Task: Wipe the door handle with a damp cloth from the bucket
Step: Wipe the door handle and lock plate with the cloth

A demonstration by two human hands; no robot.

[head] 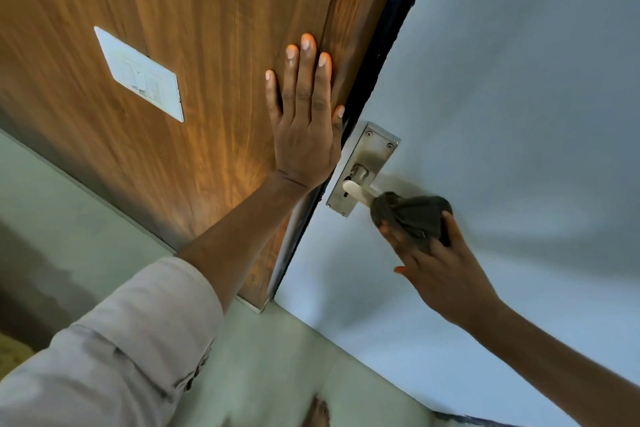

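A metal door handle [356, 191] juts from a steel backplate [375, 152] on the pale grey door [502, 97]. My right hand [440, 270] is closed on a dark grey cloth [412, 215] that wraps the lever's outer end. The inner part of the lever shows bare. My left hand [304, 121] lies flat with fingers spread on the brown wooden panel [190, 45], just left of the backplate. No bucket is in view.
A white switch plate [138, 74] is set in the wooden panel at the left. A black door-frame strip [377, 55] runs between panel and door. Pale green floor [259, 357] lies below, with a bare foot [318, 412] at the bottom edge.
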